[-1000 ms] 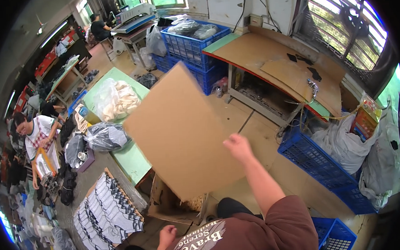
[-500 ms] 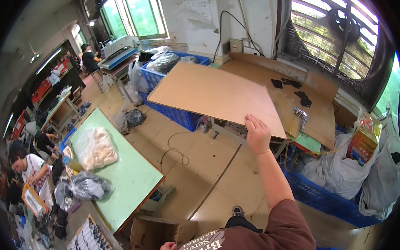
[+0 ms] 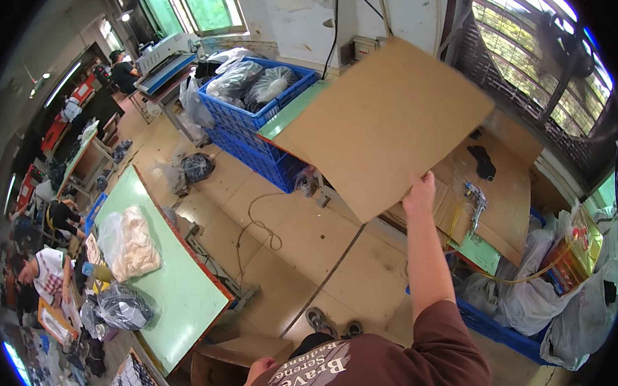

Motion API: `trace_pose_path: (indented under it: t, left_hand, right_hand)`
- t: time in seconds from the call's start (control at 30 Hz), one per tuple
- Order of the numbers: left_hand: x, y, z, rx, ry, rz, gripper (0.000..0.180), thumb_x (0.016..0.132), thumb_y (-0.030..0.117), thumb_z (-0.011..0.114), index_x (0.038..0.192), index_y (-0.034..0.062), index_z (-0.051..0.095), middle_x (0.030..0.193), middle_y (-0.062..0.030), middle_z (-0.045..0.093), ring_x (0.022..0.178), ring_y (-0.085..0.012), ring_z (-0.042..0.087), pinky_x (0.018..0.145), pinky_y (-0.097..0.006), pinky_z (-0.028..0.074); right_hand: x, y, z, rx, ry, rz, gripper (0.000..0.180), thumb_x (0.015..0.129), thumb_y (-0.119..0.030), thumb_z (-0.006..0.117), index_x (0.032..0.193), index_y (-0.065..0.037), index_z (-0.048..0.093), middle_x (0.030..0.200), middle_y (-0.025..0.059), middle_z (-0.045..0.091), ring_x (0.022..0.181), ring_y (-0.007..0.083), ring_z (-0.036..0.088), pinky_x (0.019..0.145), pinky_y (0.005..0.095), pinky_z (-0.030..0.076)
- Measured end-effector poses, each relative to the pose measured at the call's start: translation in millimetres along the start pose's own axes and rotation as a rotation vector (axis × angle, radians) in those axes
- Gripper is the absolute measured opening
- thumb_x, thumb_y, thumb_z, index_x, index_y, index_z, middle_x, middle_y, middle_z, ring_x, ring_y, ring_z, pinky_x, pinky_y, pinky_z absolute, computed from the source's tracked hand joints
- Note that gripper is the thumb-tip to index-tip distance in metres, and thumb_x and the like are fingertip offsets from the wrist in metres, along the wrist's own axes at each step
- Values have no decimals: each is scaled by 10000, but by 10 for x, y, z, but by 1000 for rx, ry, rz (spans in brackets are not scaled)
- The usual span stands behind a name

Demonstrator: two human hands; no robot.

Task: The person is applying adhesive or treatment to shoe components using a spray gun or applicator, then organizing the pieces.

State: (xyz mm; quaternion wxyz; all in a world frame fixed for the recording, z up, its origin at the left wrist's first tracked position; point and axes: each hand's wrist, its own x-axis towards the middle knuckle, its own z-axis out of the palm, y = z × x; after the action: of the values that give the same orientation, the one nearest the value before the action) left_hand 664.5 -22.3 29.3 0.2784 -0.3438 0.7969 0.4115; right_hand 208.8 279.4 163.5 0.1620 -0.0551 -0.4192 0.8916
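Observation:
My right hand [image 3: 419, 195] is closed on the near edge of a large brown cardboard sheet [image 3: 396, 118], its arm stretched out ahead. The sheet is tilted up over the workbench at the back and hides part of it. Behind it, a second cardboard piece [image 3: 509, 214] covers the bench top. A spray gun [image 3: 474, 205] with a yellowish hose lies on this piece, to the right of my hand. Farther back on it is a flat black cut piece [image 3: 482, 163]. Low beside my body, my left hand [image 3: 262, 364] shows only in part, and its fingers cannot be made out.
Blue crates [image 3: 250, 143] with plastic bags stand left of the bench. A blue crate [image 3: 498, 337] of white bags is at right. The green table [image 3: 188, 290] at left holds bagged goods. A cardboard box [image 3: 217, 372] sits below. A co-worker [image 3: 47, 273] is at far left.
The cardboard sheet has swung round and tilted up in my right hand, covering other parts of the bench. Green bench top now shows at its left. My view has shifted slightly.

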Motion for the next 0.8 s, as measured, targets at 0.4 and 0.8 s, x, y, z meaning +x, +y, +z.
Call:
trace_pose_path:
  t: [0.4, 0.8]
  left_hand:
    - [1509, 91, -905, -185, 13, 254, 283, 760, 181, 632, 970, -7, 613, 821, -153, 643, 766, -230, 621, 684, -303, 478]
    - [2376, 3, -1307, -150, 172, 152, 209, 779, 167, 625, 892, -8, 640, 776, -117, 645, 761, -166, 613, 696, -297, 474]
  right_hand:
    - [201, 1927, 579, 444, 502, 700, 203, 873, -50, 460, 1075, -76, 462, 1028, 62, 548, 971, 207, 521, 879, 369, 410]
    - [503, 3322, 998, 565, 503, 788, 232, 894, -19, 402, 1124, -29, 426, 1131, 110, 523, 1075, 252, 507, 950, 404, 411]
